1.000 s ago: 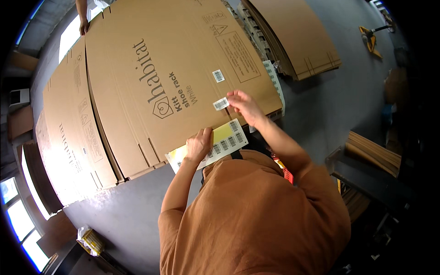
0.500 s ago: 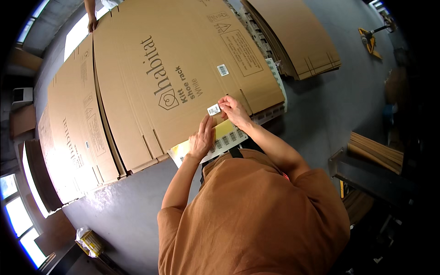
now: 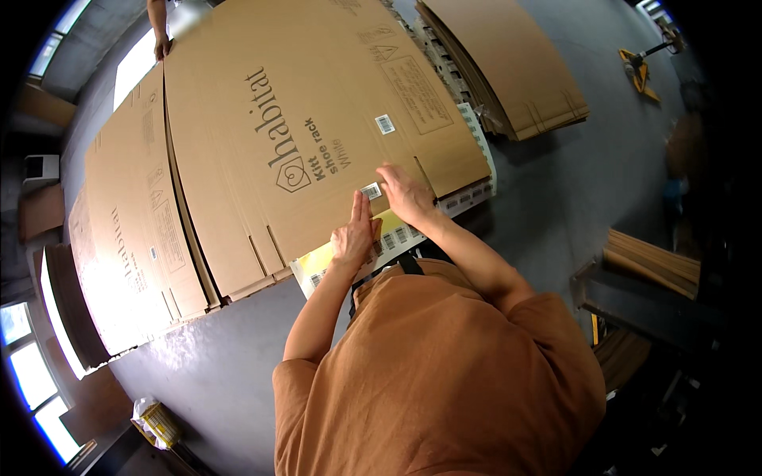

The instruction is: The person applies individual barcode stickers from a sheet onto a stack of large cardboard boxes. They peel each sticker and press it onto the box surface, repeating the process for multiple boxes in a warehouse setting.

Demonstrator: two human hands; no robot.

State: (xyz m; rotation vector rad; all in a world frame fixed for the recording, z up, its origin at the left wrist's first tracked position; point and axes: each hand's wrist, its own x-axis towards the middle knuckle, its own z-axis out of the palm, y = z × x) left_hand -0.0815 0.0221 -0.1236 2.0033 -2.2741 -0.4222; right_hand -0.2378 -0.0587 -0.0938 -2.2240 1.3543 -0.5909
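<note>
1. Head view, placement: the small white label lies on the large brown cardboard sheet, at seven o'clock from a similar printed label. The yellow-and-white label sheet is at five o'clock, partly under the left hand.
2. Head view, handling: the step looks like pressing the small label flat. It would go best with the left fingertips steadying one edge while the right hand smooths outward, keeping corners from creasing or lifting.
3. Head view, fingers: the left hand's first two fingers are straight and close together, the label at two o'clock from their tips, seemingly touching. Whether the others grip the label sheet, I cannot tell. From the blurred right fingertips, the label sits around eight o'clock; whether they are pinched or apart, I cannot tell.
</note>
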